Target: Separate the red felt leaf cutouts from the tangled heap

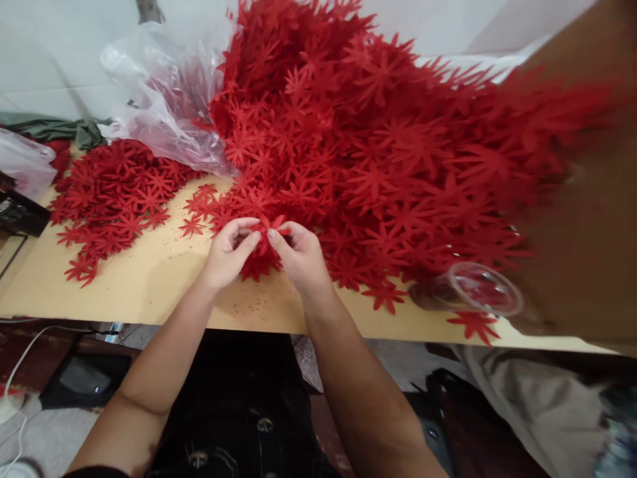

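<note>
In the middle of the head view, my left hand (232,250) and my right hand (301,252) pinch a small red star-shaped petal piece (265,228) between thumbs and fingers. The two thumbs face each other across it, and the fingertips partly cover it. Right behind my hands rises a big heap of red many-pointed petal pieces (348,146), taller toward the back. A smaller, darker red pile (117,192) lies to the left. One loose red piece (192,226) rests on the table between that pile and my left hand.
A clear plastic cup (484,289) lies tipped at the right, near the table (164,285) edge. Beside it stands a brown cardboard box (582,245). A clear plastic bag (169,106) leans against the big heap. At far left is a black object (22,209).
</note>
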Demonstrator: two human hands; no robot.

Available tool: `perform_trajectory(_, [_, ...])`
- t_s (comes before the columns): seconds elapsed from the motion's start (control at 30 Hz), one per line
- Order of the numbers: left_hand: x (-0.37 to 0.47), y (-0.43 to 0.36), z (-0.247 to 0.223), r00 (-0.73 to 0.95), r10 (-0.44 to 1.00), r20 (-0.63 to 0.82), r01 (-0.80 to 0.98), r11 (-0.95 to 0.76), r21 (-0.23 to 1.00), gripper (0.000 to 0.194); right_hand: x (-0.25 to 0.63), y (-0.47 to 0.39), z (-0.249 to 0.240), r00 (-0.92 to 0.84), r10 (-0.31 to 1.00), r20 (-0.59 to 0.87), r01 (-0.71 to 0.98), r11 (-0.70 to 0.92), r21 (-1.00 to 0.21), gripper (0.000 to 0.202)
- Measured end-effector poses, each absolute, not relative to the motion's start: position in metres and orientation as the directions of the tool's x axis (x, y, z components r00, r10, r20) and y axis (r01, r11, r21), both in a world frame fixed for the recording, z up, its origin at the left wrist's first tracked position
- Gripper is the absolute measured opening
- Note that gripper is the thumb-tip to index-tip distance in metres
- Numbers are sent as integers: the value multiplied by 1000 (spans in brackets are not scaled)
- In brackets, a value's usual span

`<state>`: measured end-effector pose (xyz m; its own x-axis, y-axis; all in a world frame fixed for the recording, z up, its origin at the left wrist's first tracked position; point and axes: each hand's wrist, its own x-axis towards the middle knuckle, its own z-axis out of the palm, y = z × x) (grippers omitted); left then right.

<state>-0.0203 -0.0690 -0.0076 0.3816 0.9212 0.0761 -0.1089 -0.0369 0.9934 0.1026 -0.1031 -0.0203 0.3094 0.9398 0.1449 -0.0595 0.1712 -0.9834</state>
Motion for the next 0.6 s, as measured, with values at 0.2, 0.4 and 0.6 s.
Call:
perform_trajectory(0.2, [-13,-72,-11,333,937,106,-52,-94,994,20,98,-107,-21,280,922,266,252,197,-948,23])
perform_trajectory(0.4, [-38,-52,-2,296,919,262,239,-337,911,23,109,-92,-20,388,876,288,339,154,-928,14])
perform_trajectory(0.6, [-120,13,8,108,931,348,883,-251,396,40,143,-84,-26,472,830,298,498,28,-866,64])
